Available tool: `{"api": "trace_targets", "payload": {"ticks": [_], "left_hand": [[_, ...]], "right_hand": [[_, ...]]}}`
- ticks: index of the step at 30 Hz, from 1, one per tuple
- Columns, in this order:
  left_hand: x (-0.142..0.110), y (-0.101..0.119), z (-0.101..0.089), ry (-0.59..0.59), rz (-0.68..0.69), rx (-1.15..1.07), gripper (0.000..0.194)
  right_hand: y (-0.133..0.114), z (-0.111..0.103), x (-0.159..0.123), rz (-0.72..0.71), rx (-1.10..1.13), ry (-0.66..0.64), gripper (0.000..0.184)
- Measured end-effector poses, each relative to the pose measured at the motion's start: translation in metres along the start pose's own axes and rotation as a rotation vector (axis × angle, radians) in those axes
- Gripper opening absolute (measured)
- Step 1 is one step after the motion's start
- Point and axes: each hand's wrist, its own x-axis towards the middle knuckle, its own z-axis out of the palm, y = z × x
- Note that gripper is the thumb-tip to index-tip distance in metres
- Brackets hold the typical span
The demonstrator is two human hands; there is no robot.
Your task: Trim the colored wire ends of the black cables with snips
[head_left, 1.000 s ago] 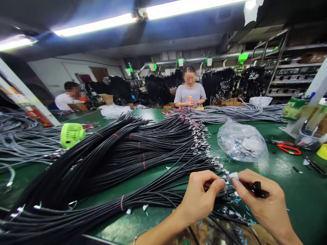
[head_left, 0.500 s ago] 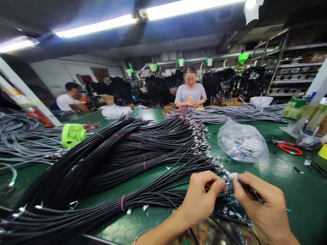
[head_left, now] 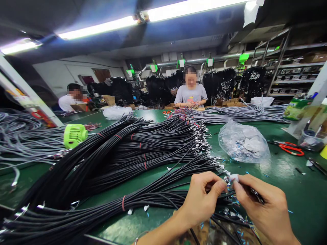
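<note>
My left hand [head_left: 200,199] is closed in a pinch on the end of a black cable at the lower middle of the head view. My right hand [head_left: 263,207] is also closed, its taped fingertip meeting the left thumb, with a small black connector [head_left: 257,195] between its fingers. The two hands touch at the cable's metal terminals. Big bundles of black cables [head_left: 122,160] tied with red bands fan out to the left on the green table [head_left: 281,170]. Below my hands lie loose cable ends and blue and white scraps.
A clear plastic bag of small parts [head_left: 244,141] lies just beyond my hands. Red-handled scissors [head_left: 291,148] and small containers stand at the right. A green fan [head_left: 74,135] and grey cables [head_left: 25,139] are at the left. Two other people sit at the far side.
The black connector that stuck out of my right hand is now mostly tucked between its fingers. Both hands stay pinched together; the view shifted slightly.
</note>
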Motion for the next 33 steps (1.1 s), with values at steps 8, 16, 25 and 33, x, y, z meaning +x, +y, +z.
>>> {"api": "trace_targets", "payload": {"ticks": [8, 16, 25, 33], "left_hand": [[0.0, -0.001, 0.0, -0.009, 0.003, -0.004, 0.032], [0.0, 0.001, -0.006, -0.163, 0.027, 0.003, 0.053], [-0.001, 0.009, -0.011, -0.209, -0.01, 0.029, 0.051], [-0.002, 0.003, -0.006, 0.045, 0.126, 0.009, 0.017]], "right_hand": [[-0.005, 0.0, 0.002, 0.042, 0.049, -0.077, 0.009], [0.007, -0.006, 0.007, 0.213, 0.126, -0.225, 0.017], [-0.004, -0.012, 0.014, 0.374, 0.423, -0.34, 0.021], [-0.006, 0.001, 0.002, 0.764, 0.647, -0.205, 0.033]]}}
